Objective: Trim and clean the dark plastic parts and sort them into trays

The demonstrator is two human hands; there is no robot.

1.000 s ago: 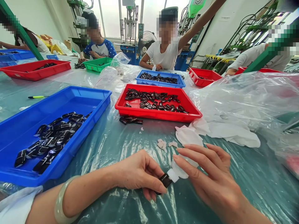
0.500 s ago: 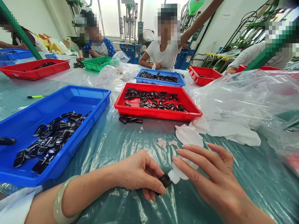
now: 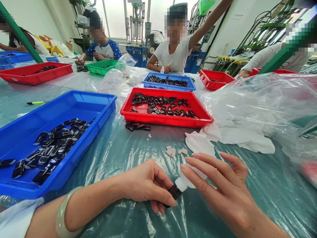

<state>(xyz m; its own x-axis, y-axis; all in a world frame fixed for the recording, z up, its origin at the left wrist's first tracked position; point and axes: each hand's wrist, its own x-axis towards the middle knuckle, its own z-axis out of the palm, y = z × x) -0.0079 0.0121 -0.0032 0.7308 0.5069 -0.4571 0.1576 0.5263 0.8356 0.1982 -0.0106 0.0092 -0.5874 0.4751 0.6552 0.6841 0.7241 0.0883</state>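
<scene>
The left hand [image 3: 151,183] pinches a black piece [image 3: 175,191] in front of the red tray [image 3: 165,121]; the right hand [image 3: 225,186], apart from it, grips a bottle [image 3: 189,182], white tip at the piece.

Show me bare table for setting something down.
Tabletop lies mostly open between the near blue tray, near red tray and left hand, and right of the right hand. Crowded: between right hand and near red tray, with pale scraps and a white sheet.

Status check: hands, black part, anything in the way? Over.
Left hand pinching black part. Right hand holding white bottle, neck at part. Pale scraps beyond hands, not blocking.
</scene>
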